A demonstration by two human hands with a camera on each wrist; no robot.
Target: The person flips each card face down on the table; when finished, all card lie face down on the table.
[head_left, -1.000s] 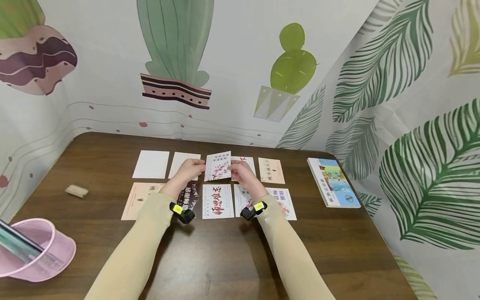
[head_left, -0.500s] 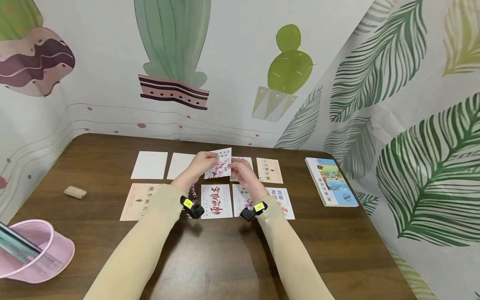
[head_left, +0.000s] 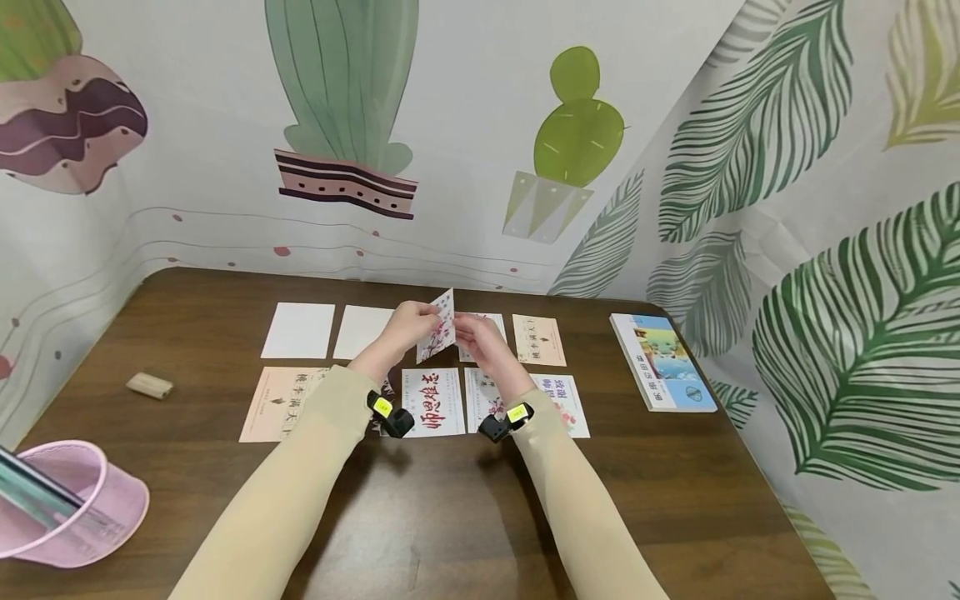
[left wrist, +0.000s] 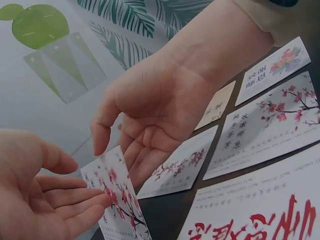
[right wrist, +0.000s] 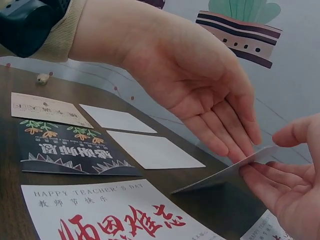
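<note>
A square card with pink blossom branches (head_left: pixel 442 337) stands tilted between my two hands, raised over the back row of cards. My left hand (head_left: pixel 393 333) has its fairly straight fingertips on the printed face, and its thumb stays apart from them in the left wrist view. From the other side, the fingers of my right hand (head_left: pixel 486 340) touch the card, with the thumb near its upper corner. Seen from the right wrist, the pale back (right wrist: pixel 220 177) of the card faces me. Under the right hand lies another blossom card (left wrist: pixel 177 167).
Two blank white cards (head_left: pixel 298 331) and a cream card (head_left: pixel 538 340) share the back row. In front are a red-lettered card (head_left: pixel 433 402), a dark card (right wrist: pixel 75 150) and others. A picture book (head_left: pixel 663 362) lies right; an eraser-like block (head_left: pixel 150 385) and pink pen cup (head_left: pixel 123 508) stand left.
The left hand has moved right, from the card's left edge onto its face. The card has turned from facing up to nearly edge-on. The right hand has barely moved.
</note>
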